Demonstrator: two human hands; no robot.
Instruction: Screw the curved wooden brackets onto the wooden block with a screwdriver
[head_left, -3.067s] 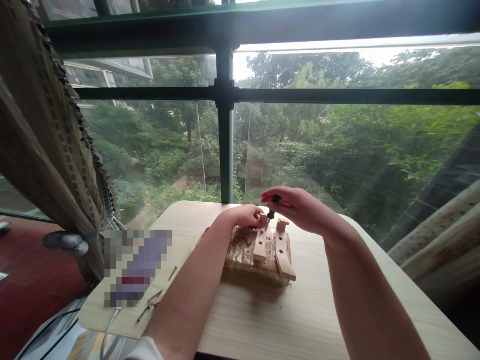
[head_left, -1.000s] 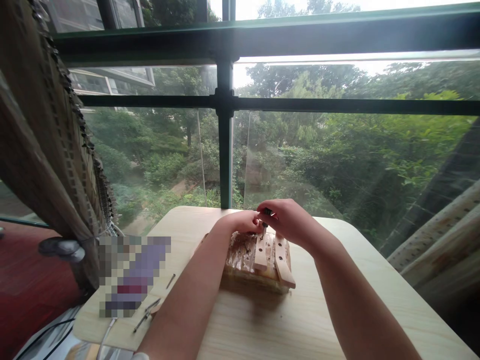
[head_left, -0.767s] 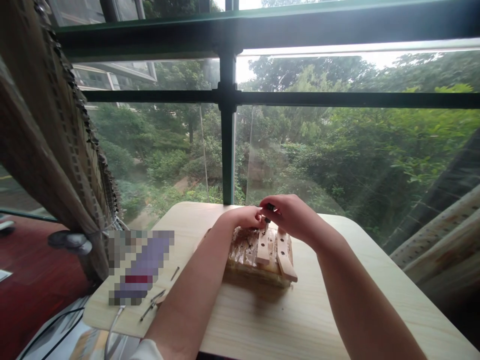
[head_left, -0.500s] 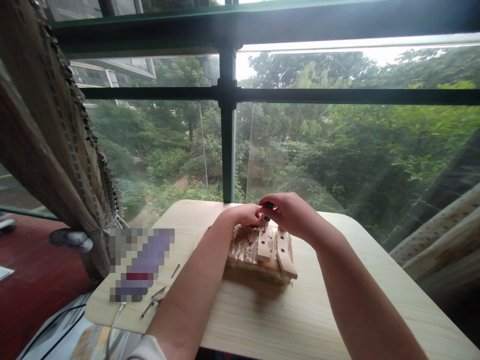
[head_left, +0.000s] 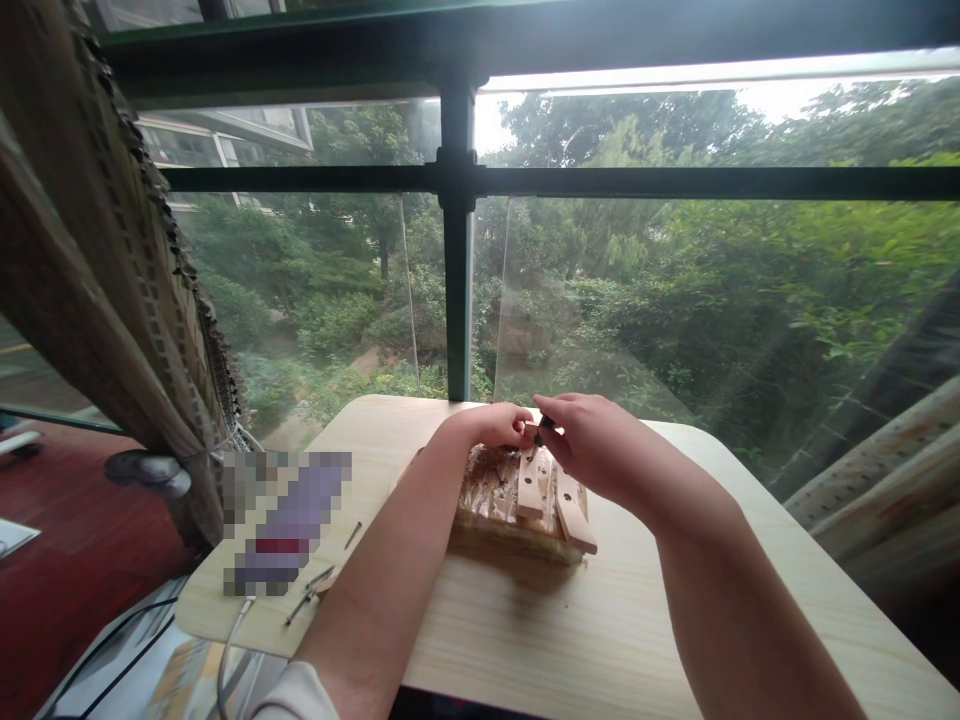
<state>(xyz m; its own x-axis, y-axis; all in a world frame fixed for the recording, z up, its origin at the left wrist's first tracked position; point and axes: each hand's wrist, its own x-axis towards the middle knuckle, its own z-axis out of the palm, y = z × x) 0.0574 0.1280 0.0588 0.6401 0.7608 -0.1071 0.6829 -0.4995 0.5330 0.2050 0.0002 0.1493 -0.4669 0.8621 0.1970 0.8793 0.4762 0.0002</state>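
1. The right hand is closed around a small black-handled screwdriver with a thin metal shaft, which leans with its tip at a strip's far hole. It should be light and rigid; the handle is the place to grip.
2. The left hand has curled fingers at that strip's 12 o'clock end; whether they pinch it, I cannot tell.
3. The strip, a pale, flat wooden piece with dark round holes, looks light and stiff, best held by its long edges, clear of the tip.
4. Beneath it, the glossy brown block with a ridged top sits on the pale wooden table. It seems heavier, perhaps slippery; the sides offer the surer hold.
5. A second, angled wooden strip lies on the block toward 4 o'clock.
6. Toward 8 o'clock, slim metal fasteners could roll.
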